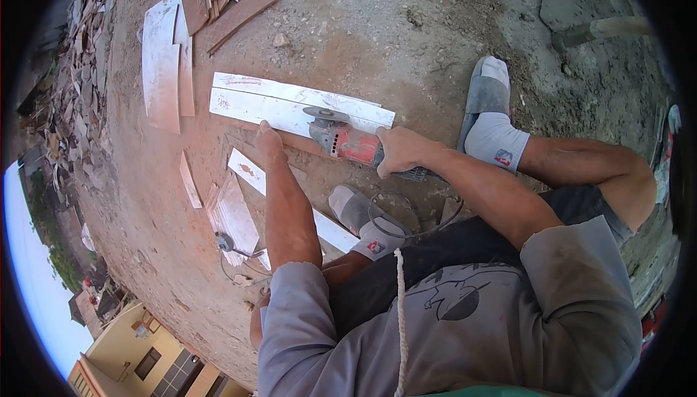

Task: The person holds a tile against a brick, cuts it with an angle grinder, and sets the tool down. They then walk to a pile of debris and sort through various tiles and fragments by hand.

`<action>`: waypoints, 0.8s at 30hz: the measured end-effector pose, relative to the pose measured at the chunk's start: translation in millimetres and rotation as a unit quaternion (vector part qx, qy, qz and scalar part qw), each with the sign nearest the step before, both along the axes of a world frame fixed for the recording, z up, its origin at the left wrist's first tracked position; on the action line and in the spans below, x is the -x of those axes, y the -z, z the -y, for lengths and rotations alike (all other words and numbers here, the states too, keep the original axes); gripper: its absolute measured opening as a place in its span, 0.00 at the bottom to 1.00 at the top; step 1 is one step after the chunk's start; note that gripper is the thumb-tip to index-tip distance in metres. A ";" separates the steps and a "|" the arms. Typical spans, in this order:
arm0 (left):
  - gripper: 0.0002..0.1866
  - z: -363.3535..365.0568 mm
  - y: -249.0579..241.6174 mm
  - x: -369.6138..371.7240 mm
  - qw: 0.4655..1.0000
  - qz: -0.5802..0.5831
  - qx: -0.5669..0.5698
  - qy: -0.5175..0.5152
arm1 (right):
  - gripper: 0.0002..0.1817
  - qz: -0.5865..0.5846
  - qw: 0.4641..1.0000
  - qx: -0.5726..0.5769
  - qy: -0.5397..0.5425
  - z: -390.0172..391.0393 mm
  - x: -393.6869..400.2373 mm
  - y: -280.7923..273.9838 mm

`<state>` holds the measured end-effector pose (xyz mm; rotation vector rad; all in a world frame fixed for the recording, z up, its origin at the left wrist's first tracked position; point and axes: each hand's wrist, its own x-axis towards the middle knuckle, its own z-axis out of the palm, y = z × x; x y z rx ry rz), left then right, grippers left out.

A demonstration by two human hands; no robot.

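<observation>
My right hand [398, 151] is wrapped round the rear body of a red and grey angle grinder [350, 143]. Its disc [327, 114] lies over a long white tile [254, 108] on the ground, close to a dark line along the tile's length. At the tile's near edge, my left hand [270, 140] grips it with the fingers bent, left of the grinder. A reddish-brown edge shows beneath the tile on the near side. The grinder's dark cord [417, 236] loops beside my foot.
Cut tile pieces [161, 70] and brown offcuts [239, 21] lie at the upper left. Nearer me are a white strip [247, 172], stacked tiles [231, 212] and a small round metal tool [224, 242]. A wooden-handled shovel [573, 34] rests at the upper right; rubble [72, 106] lines the left.
</observation>
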<state>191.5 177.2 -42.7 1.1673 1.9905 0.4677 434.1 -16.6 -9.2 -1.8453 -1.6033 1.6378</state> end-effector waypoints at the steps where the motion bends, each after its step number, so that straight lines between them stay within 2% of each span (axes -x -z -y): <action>1: 0.28 2.2 -2.4 -2.4 1.000 0.002 -0.018 0.002 | 0.39 0.000 1.000 0.002 0.003 2.0 -1.0 -1.1; 6: 0.27 -7.0 20.9 9.5 0.999 0.025 -0.044 -0.017 | 0.38 -0.008 1.000 0.009 -0.002 5.7 -4.0 -2.9; 8: 0.29 -3.7 11.5 6.1 1.000 -0.020 -0.024 0.002 | 0.38 -0.011 1.000 0.011 0.000 7.9 -5.2 -4.3; 12: 0.28 -19.6 49.0 32.6 0.999 0.010 -0.024 -0.019 | 0.39 -0.005 1.000 0.014 -0.001 9.1 -6.5 -4.7; 20: 0.29 -21.2 58.1 37.3 0.997 -0.018 -0.080 0.002 | 0.39 -0.012 1.000 0.017 -0.003 5.0 -4.9 -2.5; 24: 0.30 -23.7 56.7 41.9 1.000 -0.007 -0.022 -0.010 | 0.40 -0.015 1.000 0.010 0.007 12.1 -8.3 -3.0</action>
